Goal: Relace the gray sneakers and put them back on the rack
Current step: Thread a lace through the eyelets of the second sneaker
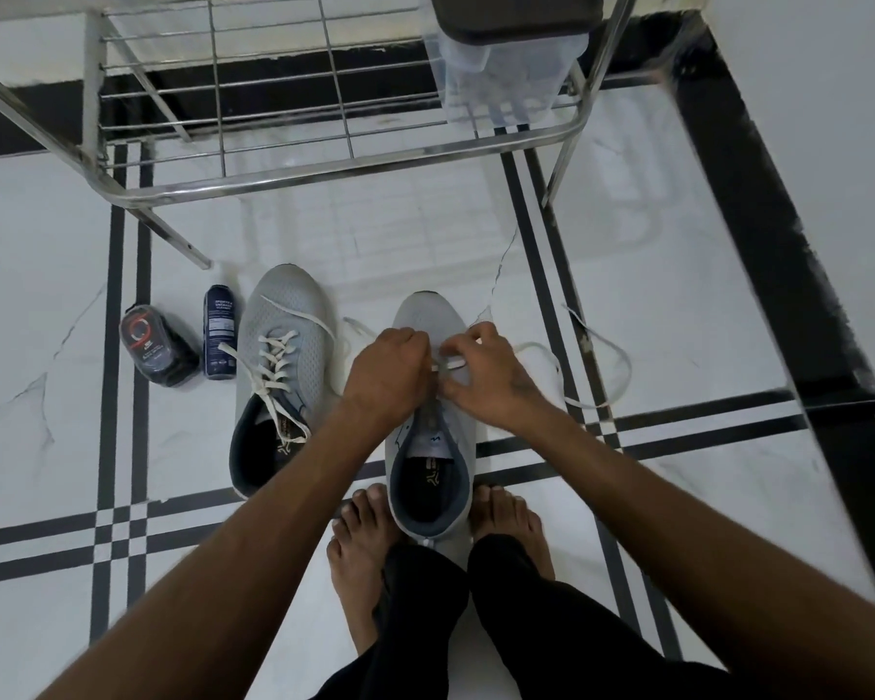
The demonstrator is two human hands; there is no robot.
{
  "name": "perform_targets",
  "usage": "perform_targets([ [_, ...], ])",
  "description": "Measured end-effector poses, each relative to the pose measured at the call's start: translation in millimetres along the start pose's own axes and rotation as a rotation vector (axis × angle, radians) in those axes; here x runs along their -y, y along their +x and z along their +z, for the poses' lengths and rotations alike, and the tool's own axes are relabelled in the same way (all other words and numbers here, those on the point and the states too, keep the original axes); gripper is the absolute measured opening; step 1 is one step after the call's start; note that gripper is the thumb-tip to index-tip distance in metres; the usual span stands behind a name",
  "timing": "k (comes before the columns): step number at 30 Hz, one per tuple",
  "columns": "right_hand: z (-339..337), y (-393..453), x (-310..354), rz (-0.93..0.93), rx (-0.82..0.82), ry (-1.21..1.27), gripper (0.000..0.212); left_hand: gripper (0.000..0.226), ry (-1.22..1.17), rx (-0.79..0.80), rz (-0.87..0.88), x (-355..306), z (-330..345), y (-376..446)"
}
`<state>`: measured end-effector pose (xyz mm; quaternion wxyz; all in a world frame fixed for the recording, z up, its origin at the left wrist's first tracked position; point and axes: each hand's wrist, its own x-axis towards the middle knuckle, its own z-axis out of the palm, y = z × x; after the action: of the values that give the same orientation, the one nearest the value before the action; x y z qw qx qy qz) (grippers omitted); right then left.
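Metal rack (324,159): clear box (501,78), dark contents.

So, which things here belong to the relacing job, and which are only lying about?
Belong to the job:
- right sneaker, held between the feet
- its white lace, pinched by left hand and right hand
- left sneaker, laced
- metal rack

Lying about:
- dark bottle
- blue can
- plastic box on the rack
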<state>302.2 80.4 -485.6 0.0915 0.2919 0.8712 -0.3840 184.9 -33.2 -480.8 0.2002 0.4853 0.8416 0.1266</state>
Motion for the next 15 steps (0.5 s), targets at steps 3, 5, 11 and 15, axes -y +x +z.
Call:
perform_targets([
  [3,7,3,-7,0.059,-0.129,0.067,0.026,0.012,0.102,-0.020,0.071,8,-3,-1],
  [5,5,2,-14,0.069,-0.111,0.025,0.016,0.014,0.163,-0.018,0.084,12,-8,-3],
  [11,-16,-3,-24,-0.030,-0.008,-0.203,0.013,0.033,0.062,0.011,-0.022,30,-42,-13],
  [15,-38,-9,-24,0.122,0.011,0.001,0.023,0.022,0.056,-0.024,-0.060,46,-66,-21],
])
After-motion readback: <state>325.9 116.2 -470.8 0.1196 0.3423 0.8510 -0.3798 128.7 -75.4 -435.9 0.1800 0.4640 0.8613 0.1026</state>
